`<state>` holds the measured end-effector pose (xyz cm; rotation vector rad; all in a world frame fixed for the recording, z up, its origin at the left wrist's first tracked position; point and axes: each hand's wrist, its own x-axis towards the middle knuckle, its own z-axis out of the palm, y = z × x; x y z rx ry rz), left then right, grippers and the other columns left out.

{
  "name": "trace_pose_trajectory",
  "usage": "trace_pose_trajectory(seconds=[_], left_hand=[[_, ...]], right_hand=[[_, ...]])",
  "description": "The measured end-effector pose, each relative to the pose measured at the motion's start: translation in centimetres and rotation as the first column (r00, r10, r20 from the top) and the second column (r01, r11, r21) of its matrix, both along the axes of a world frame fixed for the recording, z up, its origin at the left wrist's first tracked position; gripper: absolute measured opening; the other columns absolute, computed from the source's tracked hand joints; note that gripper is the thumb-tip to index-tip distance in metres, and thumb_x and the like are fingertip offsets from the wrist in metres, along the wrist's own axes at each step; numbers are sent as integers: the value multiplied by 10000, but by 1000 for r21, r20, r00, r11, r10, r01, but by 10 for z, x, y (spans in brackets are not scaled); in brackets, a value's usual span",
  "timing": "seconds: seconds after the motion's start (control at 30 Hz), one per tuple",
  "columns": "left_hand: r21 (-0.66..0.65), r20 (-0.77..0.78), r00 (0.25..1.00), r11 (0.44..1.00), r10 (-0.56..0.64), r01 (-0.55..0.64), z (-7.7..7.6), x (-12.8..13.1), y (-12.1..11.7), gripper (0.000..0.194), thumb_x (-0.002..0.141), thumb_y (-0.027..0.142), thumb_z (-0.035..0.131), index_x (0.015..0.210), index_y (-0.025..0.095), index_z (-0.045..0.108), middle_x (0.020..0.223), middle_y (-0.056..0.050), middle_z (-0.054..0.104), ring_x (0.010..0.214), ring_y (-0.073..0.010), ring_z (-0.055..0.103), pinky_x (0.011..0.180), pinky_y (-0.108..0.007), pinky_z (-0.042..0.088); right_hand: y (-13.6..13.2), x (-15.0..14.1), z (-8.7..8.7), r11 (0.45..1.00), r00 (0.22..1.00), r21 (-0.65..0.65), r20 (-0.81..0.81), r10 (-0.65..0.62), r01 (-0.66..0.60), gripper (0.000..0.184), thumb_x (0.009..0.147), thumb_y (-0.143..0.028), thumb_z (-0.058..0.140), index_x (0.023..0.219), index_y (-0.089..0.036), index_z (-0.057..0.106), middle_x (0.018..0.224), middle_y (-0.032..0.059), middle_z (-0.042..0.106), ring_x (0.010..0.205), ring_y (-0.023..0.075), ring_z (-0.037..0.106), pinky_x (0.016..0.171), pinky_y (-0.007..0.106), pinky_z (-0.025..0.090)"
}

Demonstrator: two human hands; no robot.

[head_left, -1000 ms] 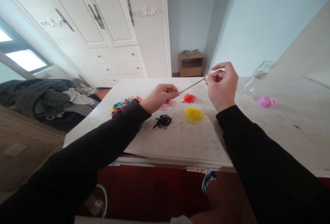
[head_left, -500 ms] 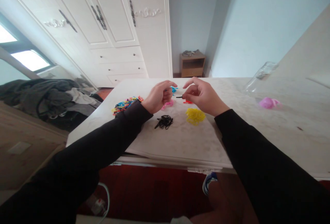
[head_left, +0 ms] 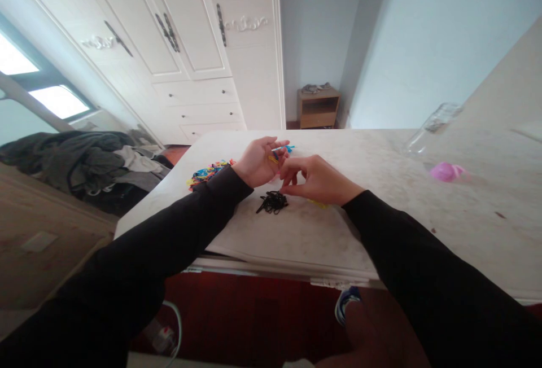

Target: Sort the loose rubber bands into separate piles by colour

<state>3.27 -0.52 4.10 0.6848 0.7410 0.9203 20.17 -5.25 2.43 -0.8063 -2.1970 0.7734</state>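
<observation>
My left hand (head_left: pixel 260 162) is turned palm up, its fingers loosely curled around a few small rubber bands (head_left: pixel 274 158), yellow and dark blue among them. My right hand (head_left: pixel 315 179) reaches across in front of it with thumb and forefinger pinched at the edge of a pile of black rubber bands (head_left: pixel 273 202). What sits between those fingertips is too small to make out. Yellow rubber bands (head_left: pixel 318 204) show only partly below my right hand. Blue rubber bands (head_left: pixel 289 148) lie beyond my left fingers. A mixed-colour heap of rubber bands (head_left: pixel 207 173) rests beside my left wrist.
On the right of the white table (head_left: pixel 381 170) are a pink object (head_left: pixel 444 171) and a clear glass vessel (head_left: pixel 434 125). Dark clothes (head_left: pixel 80 159) are piled to the left. Behind stand a white wardrobe (head_left: pixel 190 23) and a small wooden cabinet (head_left: pixel 318 108).
My right hand has moved down and left to the black pile; earlier it pinched a black rubber band above the table. My left hand has opened somewhat and turned its palm up.
</observation>
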Motion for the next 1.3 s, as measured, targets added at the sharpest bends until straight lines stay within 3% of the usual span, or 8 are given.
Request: trace_pose_trajectory(seconds=[0.1,0.2,0.37,0.5,0.73,0.97,1.13,1.3], left_hand=[[28,10,1000,1000,-12,12,0,0,-1,258,932,216,434,989,77,644,747,-117,641,698,-197,629,693,-318,554],[50,28,999,998,-40,38,0,1,-3,298,938,213,428,1040,49,656,815,-151,680,783,-214,670,784,-326,560],[102,-23,983,978,-181,183,1,3,-5,385,969,290,405,1073,30,671,834,-168,705,800,-229,679,779,-342,543],[157,-53,957,944,-286,290,1,3,-8,422,984,357,405,1016,41,683,829,-159,709,831,-232,680,796,-346,523],[216,-87,945,921,-314,325,-2,6,-12,329,979,308,458,868,92,681,840,-129,716,836,-199,683,832,-322,523],[143,-17,985,974,-172,173,-6,6,-6,240,898,58,449,849,63,684,875,-144,748,862,-160,720,927,-284,554],[141,-10,990,979,-144,144,-3,6,-8,317,853,-10,436,1056,6,678,1023,-207,755,1022,-230,743,978,-316,570],[149,-50,991,980,-127,133,-2,6,-11,583,758,-146,370,1288,-21,576,1127,-224,740,1101,-231,730,1031,-317,555]], right_hand=[[3,5,2,970,983,163,-49,-175,180,108,800,-197,727,750,-186,631,743,3,673,667,132,554,657,298,404],[7,10,3,919,960,279,-68,-270,278,89,818,-199,717,754,-191,656,783,20,649,724,160,521,712,324,398],[10,11,0,871,960,416,-22,-278,262,44,869,-241,704,847,-207,722,869,49,616,908,231,520,849,376,396],[11,7,-4,863,969,456,11,-249,216,69,885,-264,705,855,-203,718,891,50,609,895,227,496,885,400,381],[10,4,-2,870,971,441,-10,-239,219,94,866,-181,664,776,-202,683,854,45,604,877,223,486,862,397,377],[13,14,3,816,890,354,-166,-425,456,102,816,-160,650,731,-208,622,805,45,602,845,225,514,811,388,404],[18,27,4,780,823,263,-210,-528,568,89,783,-181,653,705,-204,616,746,31,609,750,193,531,722,356,409],[15,40,13,872,892,200,-32,-450,447,83,732,-188,675,660,-185,631,662,19,619,636,150,514,629,321,371]])
